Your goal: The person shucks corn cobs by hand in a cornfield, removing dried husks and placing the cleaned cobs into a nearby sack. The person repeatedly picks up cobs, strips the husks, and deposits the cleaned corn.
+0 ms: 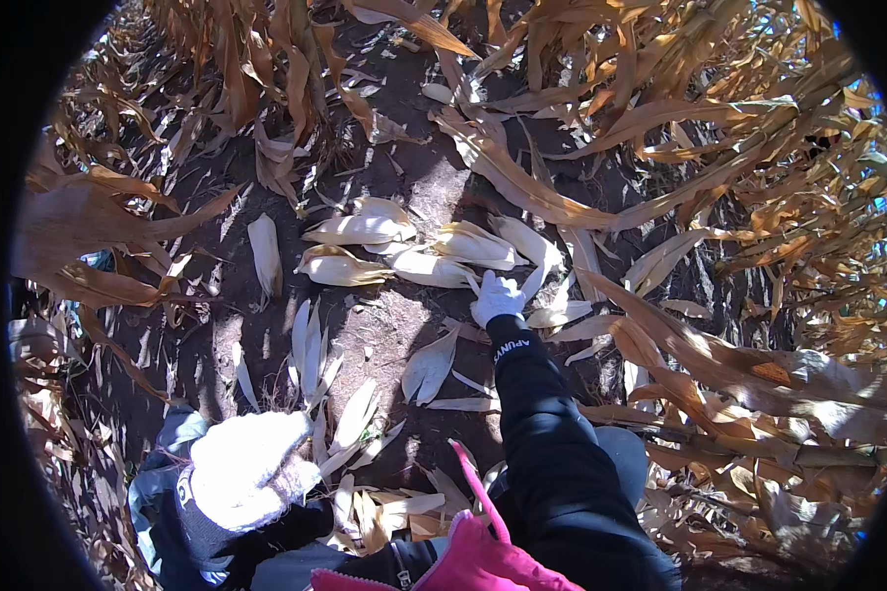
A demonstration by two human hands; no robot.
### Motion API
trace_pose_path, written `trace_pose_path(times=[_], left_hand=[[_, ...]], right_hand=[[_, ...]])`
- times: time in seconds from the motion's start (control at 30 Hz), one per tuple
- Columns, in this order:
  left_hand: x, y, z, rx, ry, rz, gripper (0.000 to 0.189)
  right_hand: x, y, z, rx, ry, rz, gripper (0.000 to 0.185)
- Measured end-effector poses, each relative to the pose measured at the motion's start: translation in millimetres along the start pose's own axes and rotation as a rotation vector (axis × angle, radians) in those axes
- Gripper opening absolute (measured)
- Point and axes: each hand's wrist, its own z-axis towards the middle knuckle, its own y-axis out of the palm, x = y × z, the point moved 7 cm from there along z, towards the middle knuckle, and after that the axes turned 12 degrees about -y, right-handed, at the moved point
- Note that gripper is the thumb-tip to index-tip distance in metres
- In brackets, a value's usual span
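Note:
Several corn ears in pale dry husks lie on the soil before me, among them one ear in its husk [344, 267] at the middle left. My right hand [498, 297], in a white glove, reaches out to the right end of this group, beside a husked-over ear [432, 268]; whether its fingers grip anything is not clear. Near my knee at the lower left is my left hand [251, 469], in a white knitted glove, fingers curled and overexposed by sun. What it may hold is hidden. A single ear [265, 255] lies apart at the left.
Loose husk leaves [429, 367] are strewn over the soil [369, 325] between my hands and by my knees. Dry standing corn plants [709, 133] rise at the top and right, and a long bent leaf [532, 196] arches over the ground beyond my right hand. Broad dry leaves [96, 229] hang at the left.

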Motion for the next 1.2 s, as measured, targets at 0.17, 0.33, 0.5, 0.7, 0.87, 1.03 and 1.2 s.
trace_pose_path(times=[0.17, 0.33, 0.5, 0.7, 0.87, 1.03, 1.2], left_hand=[[-10, 4, 2, -0.01, -0.006, 0.005, 0.044], [-32, 10, 9, -0.116, -0.143, -0.098, 0.043], [-68, 31, 14, -0.056, -0.106, 0.003, 0.055], [-75, 46, 21, -0.039, -0.2, -0.018, 0.072], [-28, 45, 36, -0.085, -0.201, -0.33, 0.06], [-32, 36, 13, -0.088, -0.086, -1.156, 0.034], [-86, 66, 4, 0.347, -0.54, -1.175, 0.031]], right_hand=[[-21, 23, -8, -0.042, -0.043, 0.255, 0.041], [-68, -13, -15, -0.112, -0.349, 0.445, 0.046], [-125, -90, -28, -0.085, -0.433, 0.341, 0.043], [-182, -174, -99, -0.078, -0.915, 0.583, 0.032], [-217, -272, -209, -0.224, -0.705, 0.994, 0.028], [-232, -284, -217, -0.156, -0.718, 1.443, 0.018], [-177, -250, -211, 0.142, -0.552, 1.745, 0.048]])
